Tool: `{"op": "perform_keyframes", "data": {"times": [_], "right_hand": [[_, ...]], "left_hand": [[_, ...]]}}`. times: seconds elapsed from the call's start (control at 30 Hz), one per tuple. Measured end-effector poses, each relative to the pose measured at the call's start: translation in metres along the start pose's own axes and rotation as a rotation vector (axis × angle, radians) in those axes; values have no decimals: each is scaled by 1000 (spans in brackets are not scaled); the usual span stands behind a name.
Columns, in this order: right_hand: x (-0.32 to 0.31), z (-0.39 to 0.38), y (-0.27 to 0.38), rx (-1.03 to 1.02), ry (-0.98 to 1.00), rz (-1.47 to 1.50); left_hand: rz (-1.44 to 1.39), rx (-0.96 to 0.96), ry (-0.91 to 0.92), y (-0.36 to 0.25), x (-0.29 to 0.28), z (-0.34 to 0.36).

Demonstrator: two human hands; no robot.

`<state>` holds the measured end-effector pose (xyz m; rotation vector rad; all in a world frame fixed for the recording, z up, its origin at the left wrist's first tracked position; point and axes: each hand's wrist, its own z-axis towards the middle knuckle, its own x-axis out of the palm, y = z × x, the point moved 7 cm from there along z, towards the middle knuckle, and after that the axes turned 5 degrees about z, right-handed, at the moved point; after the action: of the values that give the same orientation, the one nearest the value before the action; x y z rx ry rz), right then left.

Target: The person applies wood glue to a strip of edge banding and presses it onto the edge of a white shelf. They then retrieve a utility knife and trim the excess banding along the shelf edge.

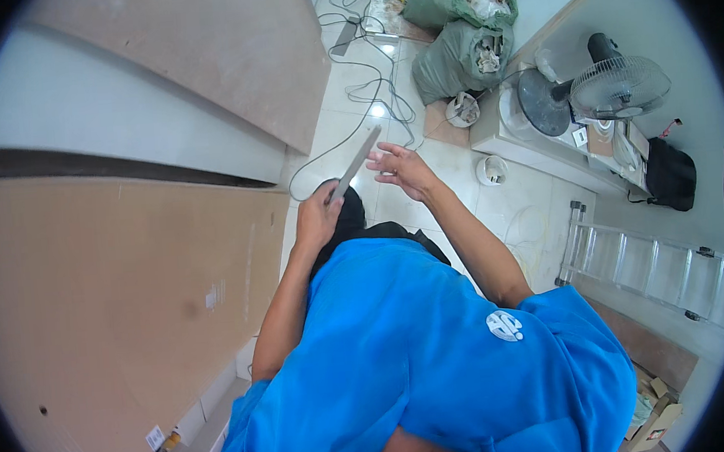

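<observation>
My left hand (318,218) is closed on the lower end of a thin, flat grey strip (359,161), which slants up and to the right. I cannot tell from here what kind of strip it is. Just right of its upper part, my right hand (406,172) is open, fingers spread and pointing toward the strip. Whether a fingertip touches it is hard to see, but the hand grips nothing.
Long cables (377,78) lie looped on the tiled floor ahead. Green sacks (451,56) stand beyond, with a white bucket (492,170) nearer. A fan (621,88) sits on a counter at right, above an aluminium ladder (646,261). Large brown panels (124,301) line the left.
</observation>
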<state>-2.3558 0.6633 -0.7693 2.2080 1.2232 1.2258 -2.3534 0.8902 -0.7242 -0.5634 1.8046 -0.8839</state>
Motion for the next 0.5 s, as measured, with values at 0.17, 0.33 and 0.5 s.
{"op": "perform_keyframes", "data": {"times": [0.17,0.33,0.5], "right_hand": [[20,88,75,-105,84,149],[-2,218,127,-59,11,313],[-40,320,236,-33,-93,405]], "left_hand": [[175,160,-75,-55,5,155],[317,289,-5,-73,-8,307],[310,296,97,-90,-49,421]]}}
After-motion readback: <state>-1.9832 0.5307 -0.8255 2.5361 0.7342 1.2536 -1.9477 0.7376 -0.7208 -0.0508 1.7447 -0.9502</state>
